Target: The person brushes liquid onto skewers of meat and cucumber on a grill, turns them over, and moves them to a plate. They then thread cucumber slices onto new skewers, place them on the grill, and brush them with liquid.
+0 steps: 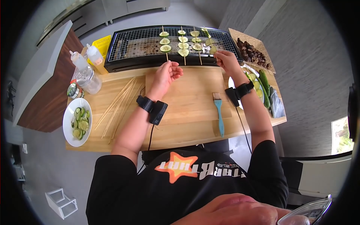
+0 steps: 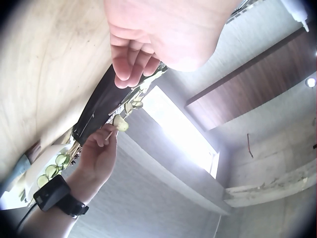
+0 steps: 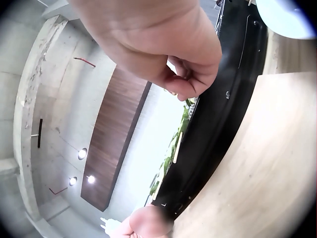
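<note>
Black metal fronts the grill (image 1: 138, 64) in my head view; my right hand (image 1: 228, 62) pinches the skewer of green slices (image 1: 209, 41) at its right end, while my left hand (image 1: 165, 77) hovers near the front edge, fingers loosely curled, gripping nothing.

Left wrist view: I see the skewer beyond those empty fingers.

Right wrist view: my fingertips press together.

The right arm (image 1: 253, 108) hides part of the white plate (image 1: 231, 83) on the right; the left hand (image 3: 148, 223) is blurry and cut off; tiny shirt letters (image 1: 227, 165) can't be read.
</note>
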A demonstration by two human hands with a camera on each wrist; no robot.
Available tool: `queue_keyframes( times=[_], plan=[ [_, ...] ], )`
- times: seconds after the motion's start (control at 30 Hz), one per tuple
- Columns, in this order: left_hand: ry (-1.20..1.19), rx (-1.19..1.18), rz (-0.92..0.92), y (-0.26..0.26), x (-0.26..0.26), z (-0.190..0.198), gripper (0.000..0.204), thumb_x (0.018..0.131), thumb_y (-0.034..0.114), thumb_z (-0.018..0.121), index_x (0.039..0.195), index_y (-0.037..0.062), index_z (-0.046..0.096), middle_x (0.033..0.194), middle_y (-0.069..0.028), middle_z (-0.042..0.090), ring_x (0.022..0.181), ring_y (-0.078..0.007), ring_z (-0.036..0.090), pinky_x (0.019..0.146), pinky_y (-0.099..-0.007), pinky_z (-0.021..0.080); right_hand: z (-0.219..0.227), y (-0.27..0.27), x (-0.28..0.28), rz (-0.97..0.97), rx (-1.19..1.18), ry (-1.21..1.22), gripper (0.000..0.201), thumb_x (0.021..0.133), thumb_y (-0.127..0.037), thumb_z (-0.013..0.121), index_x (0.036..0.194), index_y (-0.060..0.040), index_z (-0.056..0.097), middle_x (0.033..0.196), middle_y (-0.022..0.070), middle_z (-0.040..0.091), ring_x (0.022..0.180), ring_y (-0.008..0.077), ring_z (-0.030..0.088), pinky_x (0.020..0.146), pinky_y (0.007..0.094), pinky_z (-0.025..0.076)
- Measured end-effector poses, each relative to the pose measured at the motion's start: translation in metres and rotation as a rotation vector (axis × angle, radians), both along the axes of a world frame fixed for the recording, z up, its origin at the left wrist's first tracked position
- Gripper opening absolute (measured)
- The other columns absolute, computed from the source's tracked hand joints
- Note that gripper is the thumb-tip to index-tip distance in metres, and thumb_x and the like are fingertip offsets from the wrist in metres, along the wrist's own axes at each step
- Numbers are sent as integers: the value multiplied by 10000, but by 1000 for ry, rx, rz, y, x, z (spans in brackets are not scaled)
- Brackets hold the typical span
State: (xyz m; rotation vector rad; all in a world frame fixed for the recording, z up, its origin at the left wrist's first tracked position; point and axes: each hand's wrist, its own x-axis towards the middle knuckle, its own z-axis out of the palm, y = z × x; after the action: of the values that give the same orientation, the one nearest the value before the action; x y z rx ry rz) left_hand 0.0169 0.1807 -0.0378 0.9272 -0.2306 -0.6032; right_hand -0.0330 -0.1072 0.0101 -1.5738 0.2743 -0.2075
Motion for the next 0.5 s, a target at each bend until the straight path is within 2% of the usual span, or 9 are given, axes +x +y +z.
queue_keyframes(
  times=[0.03,0.23,0.33,0.43,0.5],
  plan=[
    [0,-2,-6,0,-1,-1,313,1011,266,371,994,16,559,866,-109,650,781,-186,641,705,-281,515,1,1,0,-20,15,-6,204,869,-98,606,971,77,623,715,36,595,519,60,465,478,183,382],
    [-12,6,-16,1,-1,0,313,1008,280,384,1018,20,558,881,-101,647,809,-183,631,721,-280,495,15,13,-12,-132,-265,28,222,864,-123,629,997,54,614,726,65,645,498,62,503,434,199,380],
    [-21,11,-17,1,-2,0,314,1008,284,383,1016,23,558,882,-100,648,810,-181,631,720,-278,492,15,17,-14,-79,-392,39,232,905,-201,616,978,19,608,717,45,648,482,42,496,420,191,362],
    [-23,19,-16,-1,-2,0,316,1010,280,374,1007,24,559,874,-103,649,796,-183,635,711,-280,500,20,19,-12,-66,-472,42,275,881,-221,627,783,34,653,644,54,644,469,74,538,445,233,420],
    [-22,17,-5,-1,-2,2,324,1015,267,353,990,19,559,855,-109,651,769,-188,644,696,-286,516,16,16,-9,-77,-526,55,313,877,-249,633,730,27,655,616,46,633,473,78,542,450,240,425]
  ],
)
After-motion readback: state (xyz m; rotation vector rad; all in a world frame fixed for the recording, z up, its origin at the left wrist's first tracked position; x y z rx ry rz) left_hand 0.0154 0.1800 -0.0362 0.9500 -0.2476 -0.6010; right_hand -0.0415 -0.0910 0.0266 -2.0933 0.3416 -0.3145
